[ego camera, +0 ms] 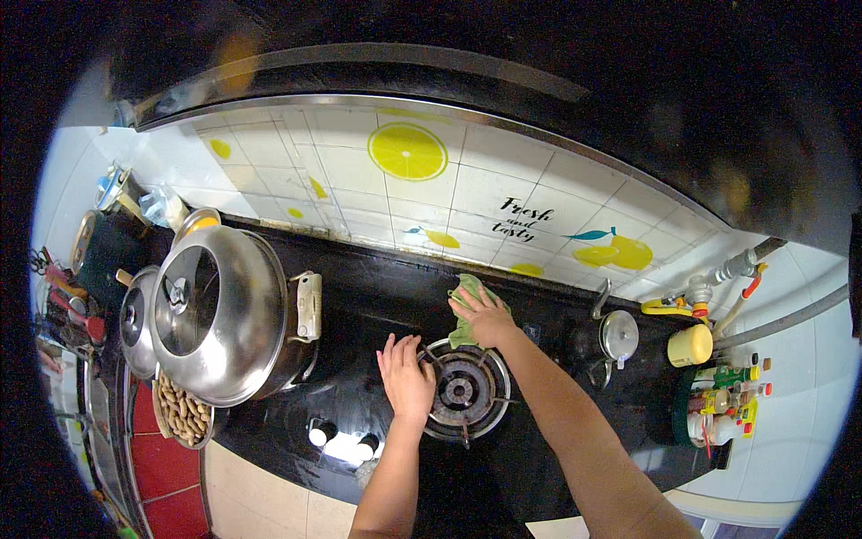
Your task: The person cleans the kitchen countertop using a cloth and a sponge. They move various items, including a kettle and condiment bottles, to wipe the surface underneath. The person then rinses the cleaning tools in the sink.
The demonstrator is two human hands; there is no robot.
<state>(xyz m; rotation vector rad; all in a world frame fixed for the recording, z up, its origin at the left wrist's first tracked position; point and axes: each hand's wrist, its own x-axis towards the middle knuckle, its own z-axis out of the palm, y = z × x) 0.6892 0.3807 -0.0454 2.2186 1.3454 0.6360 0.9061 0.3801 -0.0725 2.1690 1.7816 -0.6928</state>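
My right hand (491,322) presses a crumpled green cloth (465,335) against the black cooktop (363,296), behind the burner and close to the tiled wall. Its fingers spread over the cloth and cover part of it. To the left of the round gas burner (460,391), my left hand (408,381) lies palm down, its fingers reaching forward. No object shows in it, and its fingertips are at the left edge of the metal pan support (500,423). Two control knobs (367,447) sit to the left of my left forearm.
A large lidded steel pot (249,323) stands at left, with a bowl of peanuts (183,411) by its front. At right are a small metal pot (618,335), a yellow container (690,345), a rack of bottles (720,401) and a gas pipe (700,293). The range hood (431,74) overhangs.
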